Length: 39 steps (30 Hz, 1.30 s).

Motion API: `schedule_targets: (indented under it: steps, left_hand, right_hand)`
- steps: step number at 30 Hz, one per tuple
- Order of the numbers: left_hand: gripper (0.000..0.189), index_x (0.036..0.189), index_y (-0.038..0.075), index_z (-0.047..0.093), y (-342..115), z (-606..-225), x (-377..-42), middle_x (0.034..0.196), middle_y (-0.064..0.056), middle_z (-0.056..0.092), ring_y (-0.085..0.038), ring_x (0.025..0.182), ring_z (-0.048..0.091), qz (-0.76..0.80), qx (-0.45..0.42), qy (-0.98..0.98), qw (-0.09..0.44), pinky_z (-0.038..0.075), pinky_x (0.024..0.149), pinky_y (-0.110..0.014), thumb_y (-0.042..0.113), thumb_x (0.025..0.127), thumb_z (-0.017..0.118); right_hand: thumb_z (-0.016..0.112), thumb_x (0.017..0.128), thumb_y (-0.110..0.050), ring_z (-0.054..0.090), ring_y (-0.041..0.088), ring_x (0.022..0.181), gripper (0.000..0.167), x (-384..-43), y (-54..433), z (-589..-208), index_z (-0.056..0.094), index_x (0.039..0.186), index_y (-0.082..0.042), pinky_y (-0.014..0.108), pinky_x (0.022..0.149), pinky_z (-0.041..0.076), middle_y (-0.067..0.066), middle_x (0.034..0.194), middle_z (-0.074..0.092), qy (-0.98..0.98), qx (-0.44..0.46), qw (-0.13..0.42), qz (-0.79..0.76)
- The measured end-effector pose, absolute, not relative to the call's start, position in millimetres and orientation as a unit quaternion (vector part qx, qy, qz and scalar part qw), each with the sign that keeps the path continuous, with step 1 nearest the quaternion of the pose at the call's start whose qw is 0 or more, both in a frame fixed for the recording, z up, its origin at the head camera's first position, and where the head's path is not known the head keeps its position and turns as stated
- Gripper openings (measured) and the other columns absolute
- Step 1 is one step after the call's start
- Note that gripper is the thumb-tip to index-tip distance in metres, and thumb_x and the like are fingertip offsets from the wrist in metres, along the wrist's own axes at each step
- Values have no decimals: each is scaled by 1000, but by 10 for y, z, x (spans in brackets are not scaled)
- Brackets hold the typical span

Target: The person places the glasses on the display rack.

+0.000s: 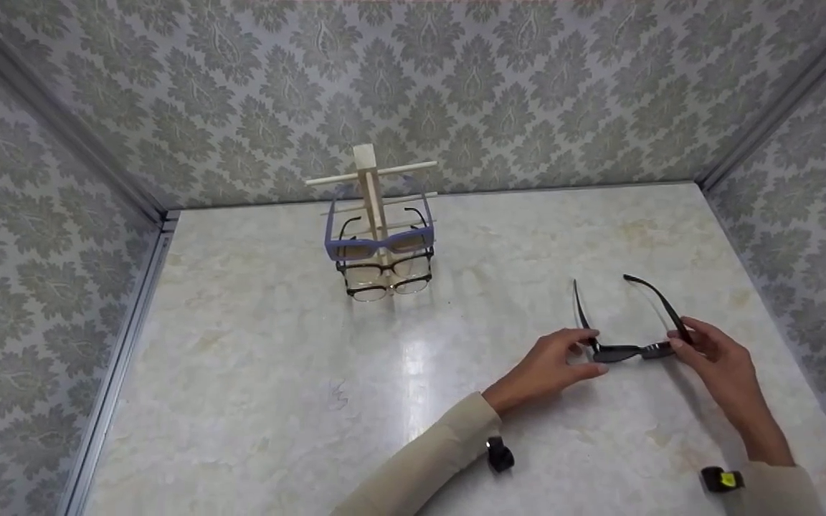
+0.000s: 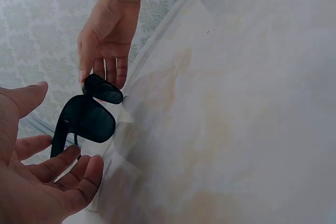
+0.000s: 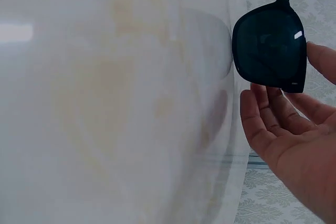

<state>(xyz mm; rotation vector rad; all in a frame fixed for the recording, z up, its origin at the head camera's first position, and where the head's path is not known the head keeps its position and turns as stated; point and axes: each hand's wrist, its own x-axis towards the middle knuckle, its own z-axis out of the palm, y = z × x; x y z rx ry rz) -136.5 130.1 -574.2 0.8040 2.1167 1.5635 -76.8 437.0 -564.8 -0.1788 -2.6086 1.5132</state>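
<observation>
Pinching black sunglasses (image 1: 617, 353) at right with right grip (image 1: 723, 365), touching with spread left grip (image 1: 546, 362); seemingly not yet racked, unlike three eyeglasses (image 1: 384, 268) on far-left stand (image 1: 368, 188)

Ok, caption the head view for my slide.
Right hand holding unfolded black sunglasses, left hand at their other end; a wooden stand bears purple sunglasses and two pairs of eyeglasses.
</observation>
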Motion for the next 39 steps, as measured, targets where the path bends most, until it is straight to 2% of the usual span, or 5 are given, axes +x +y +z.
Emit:
schedule_targets:
  steps: [12,18,25,34,39]
  left_hand:
    - [56,155,6,63,1210,-5716,-1378,137,1,70,-10,119,67,559,289,758,172,55,100,-22,29,106,78]
    - [55,154,4,63,1122,-5715,-1411,138,-5,71,-11,118,68,573,278,755,157,55,100,-22,26,106,79]
    - [55,154,7,63,996,-5683,-1431,131,4,70,-12,115,68,590,251,752,153,55,95,-21,28,106,79]
    - [56,157,7,60,805,-5637,-1446,150,-14,65,-15,125,67,606,240,743,152,57,100,-24,27,108,76]
    - [58,159,9,60,725,-5634,-1448,152,-11,64,-13,126,65,599,230,752,151,56,97,-23,31,108,75]
  right_hand:
    - [73,105,1,71,-3,102,56,-785,4287,-5629,56,158,2,17,85,61,-2,118,79,-847,-32,77,524]
    - [75,105,-4,69,-4,104,56,-807,4175,-5593,57,158,1,14,87,59,0,119,79,-853,-26,74,516]
    - [75,104,1,70,-4,104,56,-851,4043,-5577,57,157,3,13,87,58,1,118,79,-846,-19,76,527]
    - [74,106,-2,72,2,102,52,-908,3867,-5552,59,156,2,17,86,60,10,118,78,-840,-3,83,536]
    - [74,106,-4,72,3,104,53,-929,3798,-5552,57,157,2,20,86,62,9,121,77,-833,1,76,548]
